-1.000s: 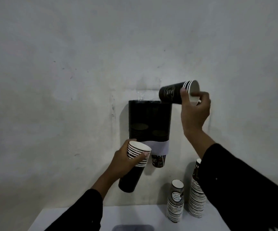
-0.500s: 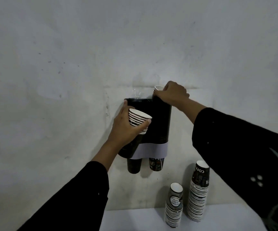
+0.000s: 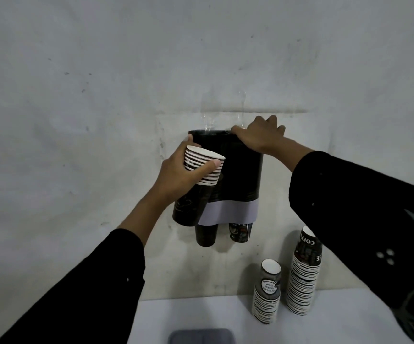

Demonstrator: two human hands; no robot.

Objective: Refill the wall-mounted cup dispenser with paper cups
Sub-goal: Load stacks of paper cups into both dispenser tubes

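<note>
Dispenser hangs on the wall above the bench, 2 cup bottoms poking out below. Right hand rests on its top right opening, fingers fairly straight, gripping nothing visible. Left hand grips a nested stack, tilted against the dispenser's left side. Tipped further, that stack could slide apart or miss the left opening. 2 spare stacks stand on the bench.

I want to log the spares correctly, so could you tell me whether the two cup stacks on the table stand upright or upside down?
Upside down: both table stacks show white bases on top.
</note>
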